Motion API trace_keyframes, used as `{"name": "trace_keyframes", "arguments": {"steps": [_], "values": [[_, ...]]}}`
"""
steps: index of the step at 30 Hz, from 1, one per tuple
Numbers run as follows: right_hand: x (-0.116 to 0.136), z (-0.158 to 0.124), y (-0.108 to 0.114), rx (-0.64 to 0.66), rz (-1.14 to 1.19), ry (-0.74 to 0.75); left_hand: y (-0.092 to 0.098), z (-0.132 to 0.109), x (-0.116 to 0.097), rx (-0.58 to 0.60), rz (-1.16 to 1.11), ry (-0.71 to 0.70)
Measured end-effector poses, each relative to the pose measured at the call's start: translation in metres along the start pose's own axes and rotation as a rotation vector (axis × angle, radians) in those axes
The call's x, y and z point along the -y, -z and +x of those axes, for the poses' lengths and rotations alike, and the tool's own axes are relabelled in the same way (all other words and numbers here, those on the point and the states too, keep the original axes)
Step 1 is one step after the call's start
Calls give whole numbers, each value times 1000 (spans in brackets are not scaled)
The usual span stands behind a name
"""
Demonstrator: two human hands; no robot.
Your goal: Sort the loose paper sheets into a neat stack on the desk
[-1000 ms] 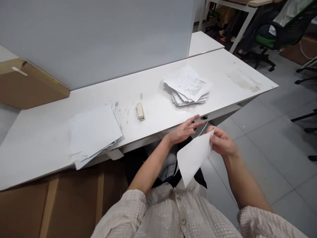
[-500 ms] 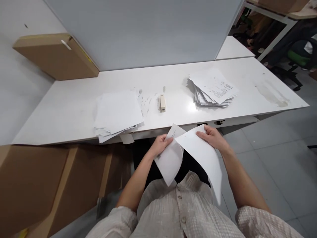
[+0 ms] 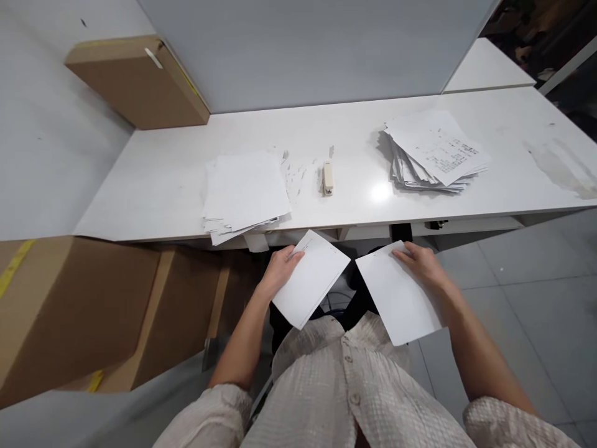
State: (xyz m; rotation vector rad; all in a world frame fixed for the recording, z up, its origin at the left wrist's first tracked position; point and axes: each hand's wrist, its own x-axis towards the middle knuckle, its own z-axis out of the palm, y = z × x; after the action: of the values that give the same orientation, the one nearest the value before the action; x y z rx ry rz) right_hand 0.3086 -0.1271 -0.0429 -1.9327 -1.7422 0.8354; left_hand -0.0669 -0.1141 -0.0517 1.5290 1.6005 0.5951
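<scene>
My left hand (image 3: 282,269) is closed on a white sheet of paper (image 3: 311,283) with faint print near two of its edges; whether it is one sheet or more I cannot tell. My right hand (image 3: 422,262) grips another white sheet (image 3: 401,298), nearly blank on the side facing me. Both papers hang over my lap, in front of the table edge, with a gap between them. On the table beyond lie a paper stack (image 3: 247,190) at left and a printed paper stack (image 3: 436,152) at right. Between the stacks sits a small cream stapler (image 3: 328,178).
The white table (image 3: 345,134) backs onto a grey panel (image 3: 321,50). A cardboard box (image 3: 140,84) leans at its left rear corner. More cardboard boxes (image 3: 102,305) stand at my left below the table. Grey floor tiles (image 3: 536,311) lie to the right.
The two papers, overlapping before, are now apart. My left hand has moved slightly left and my right hand to the right. The view has shifted, so the table appears farther right and higher.
</scene>
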Motion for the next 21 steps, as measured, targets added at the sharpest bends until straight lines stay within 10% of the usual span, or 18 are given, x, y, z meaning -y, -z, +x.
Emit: {"name": "trace_keyframes", "arguments": {"steps": [10,21], "values": [[21,-21,18,-62,883,-188,-18,-8,8,-71,-747,292],[104,-18,-3,-183,672,-6,-38,-15,-43,-110,-686,117]]}}
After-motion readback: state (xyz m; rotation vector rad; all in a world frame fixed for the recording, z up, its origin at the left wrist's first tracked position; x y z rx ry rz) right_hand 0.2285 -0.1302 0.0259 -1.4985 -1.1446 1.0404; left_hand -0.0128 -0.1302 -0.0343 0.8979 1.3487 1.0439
